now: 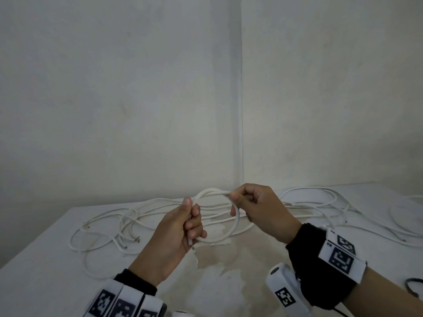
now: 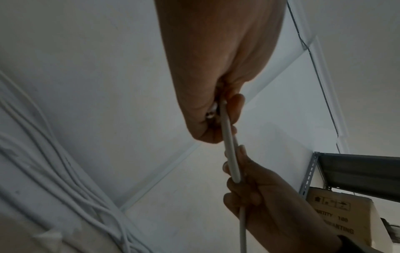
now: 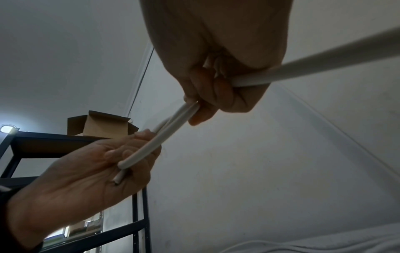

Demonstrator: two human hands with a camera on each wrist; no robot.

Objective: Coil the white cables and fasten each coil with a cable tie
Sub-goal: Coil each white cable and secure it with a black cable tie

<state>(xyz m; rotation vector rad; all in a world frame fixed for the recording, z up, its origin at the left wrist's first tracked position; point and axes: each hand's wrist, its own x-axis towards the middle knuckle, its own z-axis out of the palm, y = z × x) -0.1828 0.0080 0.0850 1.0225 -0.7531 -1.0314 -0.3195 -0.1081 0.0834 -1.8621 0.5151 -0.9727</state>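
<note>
Hands hold one cable loop (image 1: 225, 234) above the table (image 1: 45, 243); left grip (image 1: 180, 227) and right grip (image 1: 254, 207) pinch it.

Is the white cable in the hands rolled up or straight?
Rolled up: the thin white cable makes round loops between the left hand and right hand.

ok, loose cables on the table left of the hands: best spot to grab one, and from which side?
Judging by the pose, take a bare cut end of the loose cables from above, near side: ends lie free on the table, away from the tangle.
</note>
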